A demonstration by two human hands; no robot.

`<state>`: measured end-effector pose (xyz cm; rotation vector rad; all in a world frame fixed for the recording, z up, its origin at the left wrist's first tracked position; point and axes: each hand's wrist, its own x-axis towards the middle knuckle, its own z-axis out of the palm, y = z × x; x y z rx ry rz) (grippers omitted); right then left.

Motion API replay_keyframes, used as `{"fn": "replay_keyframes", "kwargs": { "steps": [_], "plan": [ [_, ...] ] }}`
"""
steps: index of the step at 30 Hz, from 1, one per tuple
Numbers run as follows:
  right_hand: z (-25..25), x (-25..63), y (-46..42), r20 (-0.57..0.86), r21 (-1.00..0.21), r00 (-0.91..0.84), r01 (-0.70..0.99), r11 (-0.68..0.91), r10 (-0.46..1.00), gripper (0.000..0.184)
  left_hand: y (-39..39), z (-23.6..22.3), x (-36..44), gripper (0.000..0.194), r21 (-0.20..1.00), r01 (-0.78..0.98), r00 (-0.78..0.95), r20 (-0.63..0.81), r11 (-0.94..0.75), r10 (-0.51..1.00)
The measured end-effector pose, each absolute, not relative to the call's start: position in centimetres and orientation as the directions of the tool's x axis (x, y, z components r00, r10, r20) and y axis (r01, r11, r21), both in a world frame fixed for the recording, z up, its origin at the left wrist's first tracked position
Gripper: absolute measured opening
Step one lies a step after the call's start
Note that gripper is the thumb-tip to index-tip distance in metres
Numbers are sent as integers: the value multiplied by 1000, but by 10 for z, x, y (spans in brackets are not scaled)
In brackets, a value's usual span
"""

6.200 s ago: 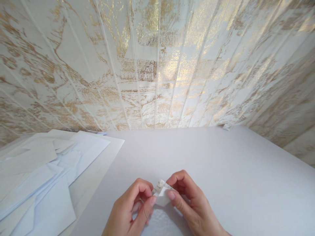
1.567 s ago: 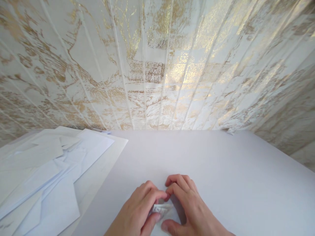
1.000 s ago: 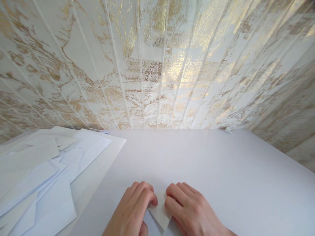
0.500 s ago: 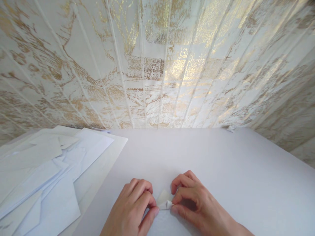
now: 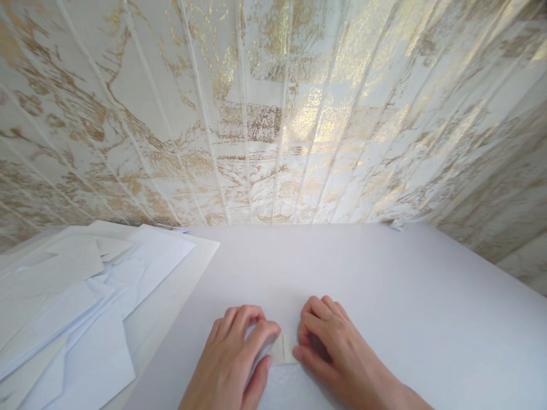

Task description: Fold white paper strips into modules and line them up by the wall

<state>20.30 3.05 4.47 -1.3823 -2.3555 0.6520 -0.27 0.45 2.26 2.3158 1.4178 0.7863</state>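
A small folded piece of white paper [image 5: 282, 348] lies nearly flat on the table near the bottom middle of the head view, with a crease line down its middle. My left hand [image 5: 239, 356] holds its left side down, with the index fingertip and thumb at that edge and a gap between them. At the right edge, my right hand [image 5: 335, 347] has its thumb on the paper and its fingers curled in beside it. Both hands hide the paper's outer corners.
On the left, a heap of loose and folded white sheets [image 5: 106, 347] spreads over the white table [image 5: 350, 273]. A small scrap of crumpled paper [image 5: 396, 225] sits at the back right, against the gold-patterned wall covering [image 5: 256, 119].
The paper has gone from a raised shape pinched between my fingers, through turning and refolding, to a small flat piece on the table. Half a second ago, a pointed top and raised fold showed.
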Motion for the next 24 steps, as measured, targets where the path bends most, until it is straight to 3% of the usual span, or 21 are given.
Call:
{"fn": "replay_keyframes", "kwargs": {
  "steps": [5,10,16,19,24],
  "plan": [
    [47,210,32,75,-602,-541,645,471,838,33,3,22,-4,33,476,722,394,314,-503,864],
    [39,204,28,196,-617,-613,529,583,765,19,4,19,-5,23,478,720,392,318,-503,863],
    [35,196,26,246,-498,-629,571,653,738,19,9,18,-5,11,480,688,465,285,-545,838],
    [35,193,25,277,-434,-628,594,678,727,18,12,20,-6,14,442,706,484,269,-553,833],
    [30,190,23,407,-204,-653,617,760,639,12,13,19,-7,6,419,736,459,267,-531,847]
  ]
}}
